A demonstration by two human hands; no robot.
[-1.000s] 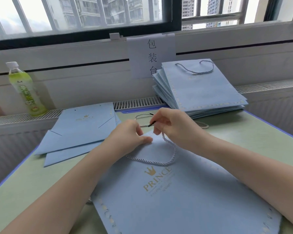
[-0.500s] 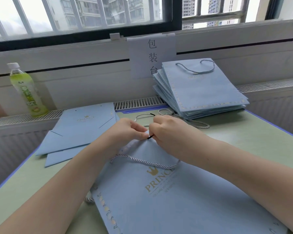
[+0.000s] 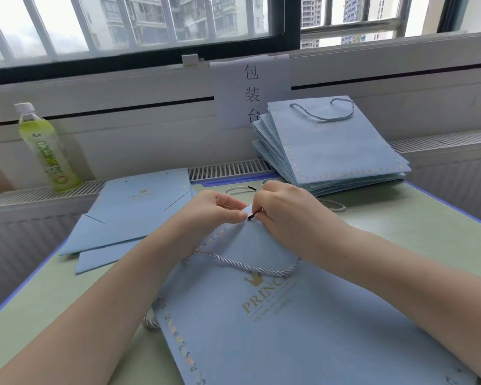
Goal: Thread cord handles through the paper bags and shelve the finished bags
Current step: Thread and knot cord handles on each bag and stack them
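Flat on the green desk (image 3: 400,232), nearest the camera: a pale blue paper bag (image 3: 275,329) with a gold crown and "PRINCE" lettering, its top edge lifted toward the hands. Across its upper face, a twisted grey-white cord handle (image 3: 242,263) sagging in a loose arc, one end running off the bag's left edge near a small loop (image 3: 150,322) of cord on the desk.

Left hand (image 3: 208,212) at the bag's top edge, fingers (image 3: 233,202) curled, thumb and forefinger pinching the paper rim. Right hand (image 3: 286,209) just beside it, touching, fingers curled tight round a cord end with a black tip (image 3: 252,216); tip pointing at the rim between the two hands. Whether the tip is already through a hole: cannot tell.

Behind the hands, another loose cord (image 3: 238,189) lying on the desk, also black-tipped. Far right, against the wall: a stack of finished bags (image 3: 336,151), the top one with its cord handle in place. Far left: a few flat unthreaded bags (image 3: 131,218), overlapping, partly over the desk's edge. On the radiator ledge at the left, upright, a green drink bottle (image 3: 46,151) with a white cap. On the wall below the window, a paper sign (image 3: 252,93) with three printed characters.
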